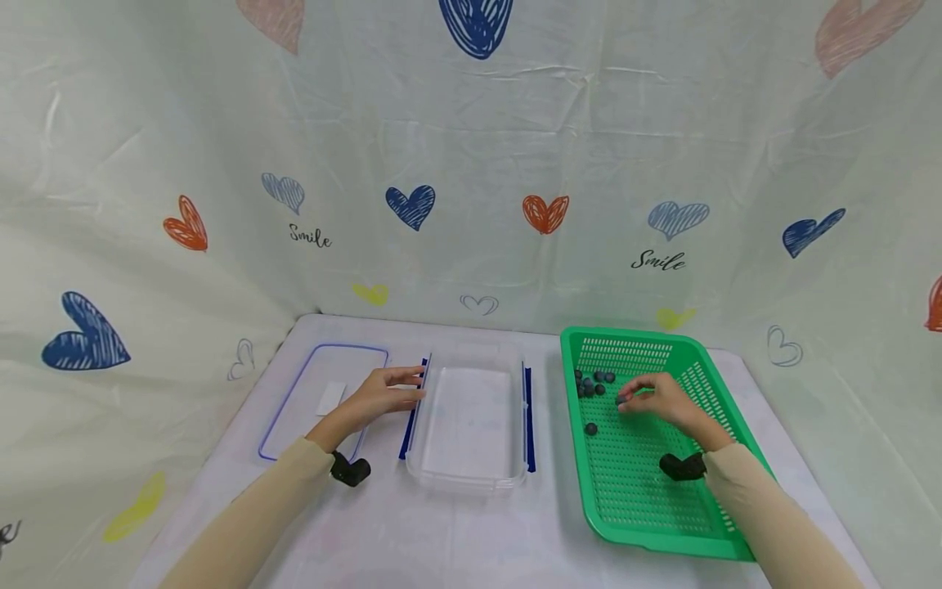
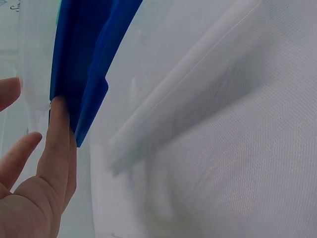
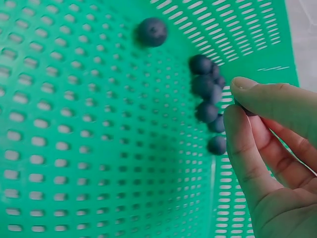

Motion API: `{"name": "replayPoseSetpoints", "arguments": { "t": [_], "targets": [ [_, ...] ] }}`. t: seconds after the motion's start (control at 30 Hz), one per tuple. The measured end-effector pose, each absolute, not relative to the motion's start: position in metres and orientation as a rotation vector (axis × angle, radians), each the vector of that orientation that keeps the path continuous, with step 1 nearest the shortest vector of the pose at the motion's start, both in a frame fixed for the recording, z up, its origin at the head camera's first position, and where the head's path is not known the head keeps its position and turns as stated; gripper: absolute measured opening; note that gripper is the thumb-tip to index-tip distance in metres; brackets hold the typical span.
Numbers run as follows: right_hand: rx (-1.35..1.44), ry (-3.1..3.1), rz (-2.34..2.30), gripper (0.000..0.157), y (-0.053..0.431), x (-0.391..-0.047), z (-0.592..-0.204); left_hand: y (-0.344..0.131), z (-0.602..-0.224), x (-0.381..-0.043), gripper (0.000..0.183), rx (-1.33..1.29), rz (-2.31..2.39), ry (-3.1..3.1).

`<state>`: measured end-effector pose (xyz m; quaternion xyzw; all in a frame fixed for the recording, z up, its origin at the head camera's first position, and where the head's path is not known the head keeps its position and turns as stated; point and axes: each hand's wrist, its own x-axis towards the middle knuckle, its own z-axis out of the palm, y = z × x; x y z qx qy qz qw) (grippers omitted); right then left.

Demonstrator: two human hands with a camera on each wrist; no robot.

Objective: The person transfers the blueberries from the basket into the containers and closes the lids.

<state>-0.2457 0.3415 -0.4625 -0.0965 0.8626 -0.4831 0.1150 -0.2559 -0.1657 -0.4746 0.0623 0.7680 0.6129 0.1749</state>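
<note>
My right hand (image 1: pixel 662 401) is over the green basket (image 1: pixel 599 511), pinching a blueberry (image 1: pixel 621 400) between thumb and fingertips. The right wrist view shows that berry mostly covered by the fingers. Several other blueberries (image 3: pixel 205 87) lie bunched near the basket's left wall, and a single blueberry (image 3: pixel 152 32) sits apart from them. At the middle of the table stands a clear plastic container (image 1: pixel 467 478) with blue side flaps (image 1: pixel 530 421). Its left side is touched by my left hand (image 1: pixel 379 397), whose fingers are extended against the blue flap (image 2: pixel 81 64), thumb apart.
Left of the container, a clear lid (image 1: pixel 294 409) with a blue edge lies flat, a small white rectangle (image 1: pixel 331 398) on it. A heart-print curtain (image 1: pixel 471 147) hangs behind the white table (image 1: pixel 471 540).
</note>
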Motion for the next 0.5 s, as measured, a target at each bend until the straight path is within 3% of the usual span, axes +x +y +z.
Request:
{"name": "replayPoseSetpoints", "arguments": {
  "t": [0.5],
  "targets": [
    [-0.28,2.523,-1.432,0.036,0.333,-0.248,-0.424,-0.167,-0.473,-0.255,0.061,0.196,1.747,2.154]
  ]
}}
